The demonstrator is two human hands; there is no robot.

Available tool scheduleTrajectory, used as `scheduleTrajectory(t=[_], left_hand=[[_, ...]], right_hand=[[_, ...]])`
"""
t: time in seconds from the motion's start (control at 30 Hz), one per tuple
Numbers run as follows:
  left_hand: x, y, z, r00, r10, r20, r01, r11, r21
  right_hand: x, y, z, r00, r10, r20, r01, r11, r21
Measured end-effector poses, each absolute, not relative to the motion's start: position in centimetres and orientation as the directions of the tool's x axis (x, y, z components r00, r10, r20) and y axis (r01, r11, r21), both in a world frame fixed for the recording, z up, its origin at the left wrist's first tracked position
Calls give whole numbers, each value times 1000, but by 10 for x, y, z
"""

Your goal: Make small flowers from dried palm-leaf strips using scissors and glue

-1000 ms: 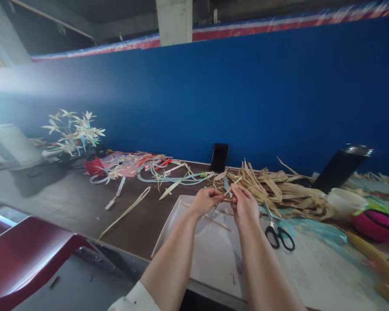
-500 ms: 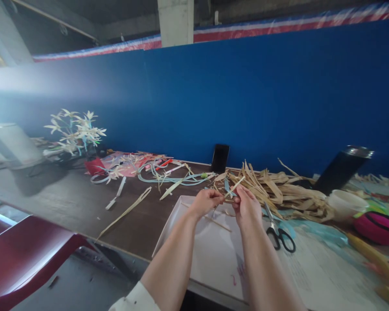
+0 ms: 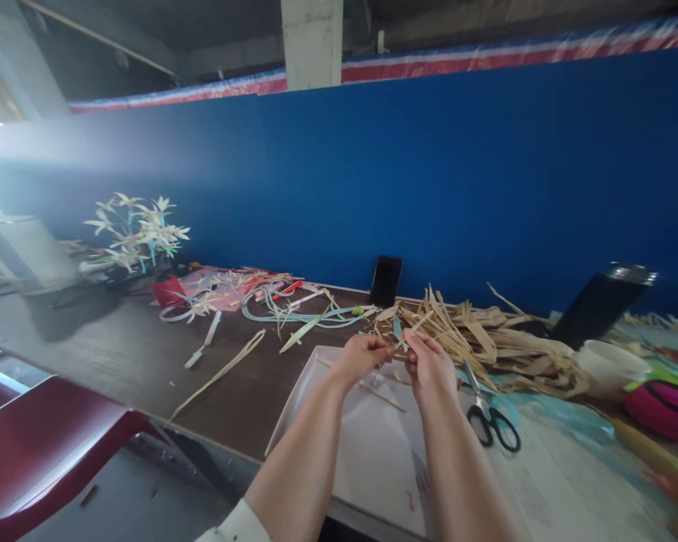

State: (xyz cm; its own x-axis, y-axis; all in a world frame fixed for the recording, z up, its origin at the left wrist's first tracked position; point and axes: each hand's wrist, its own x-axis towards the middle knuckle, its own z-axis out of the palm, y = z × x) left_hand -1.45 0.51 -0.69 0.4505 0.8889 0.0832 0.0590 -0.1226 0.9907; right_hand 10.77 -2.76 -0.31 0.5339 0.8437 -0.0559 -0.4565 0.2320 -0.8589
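Note:
Over the white tray (image 3: 367,467), my left hand (image 3: 364,357) and my right hand (image 3: 431,365) nearly meet. A pale straw-coloured strip (image 3: 422,324) runs between them, its free end slanting up past my right fingers. The fingers of both hands are pinched on it; the exact grip of the fingertips is partly hidden. Below the hands a thin brown strip (image 3: 383,396) lies across the tray. Right of my right forearm rest scissors (image 3: 493,425) with black handles. Just beyond my hands spreads a heap of dried husk leaves (image 3: 486,339).
A phone (image 3: 386,281) leans on the blue partition (image 3: 457,173). Pale blue tubing (image 3: 328,320) and loose strips lie left of it. Husk flowers (image 3: 141,229) stand farther left. On the right are a dark flask (image 3: 602,305), a white cup (image 3: 610,367) and a pink pouch (image 3: 664,410).
The whole view has shifted slightly, so things appear a little lower and farther right. My right fingers have closed in nearer the left hand along the strip.

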Motion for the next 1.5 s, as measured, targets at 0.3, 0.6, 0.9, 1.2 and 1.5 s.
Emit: scheduleTrajectory(t=[0.3, 0.6, 0.9, 1.2, 1.5], left_hand=[[-12, 6, -9, 474, 874, 109, 125, -189, 974], [-13, 8, -10, 389, 919, 64, 49, -90, 995], [-12, 8, -10, 359, 932, 52, 82, -88, 993], [-15, 8, -9, 347, 925, 155, 114, -206, 972], [-14, 9, -8, 260, 936, 239, 167, -288, 943]], right_hand=[[105, -28, -1, 570, 816, -95, -517, 267, -814], [108, -27, -5, 599, 799, -49, -355, 210, -911], [111, -25, -13, 576, 816, 50, -56, 101, -993], [109, -29, -10, 555, 827, 88, 97, 41, -994], [104, -35, 4, 462, 843, 276, 413, 71, -908]])
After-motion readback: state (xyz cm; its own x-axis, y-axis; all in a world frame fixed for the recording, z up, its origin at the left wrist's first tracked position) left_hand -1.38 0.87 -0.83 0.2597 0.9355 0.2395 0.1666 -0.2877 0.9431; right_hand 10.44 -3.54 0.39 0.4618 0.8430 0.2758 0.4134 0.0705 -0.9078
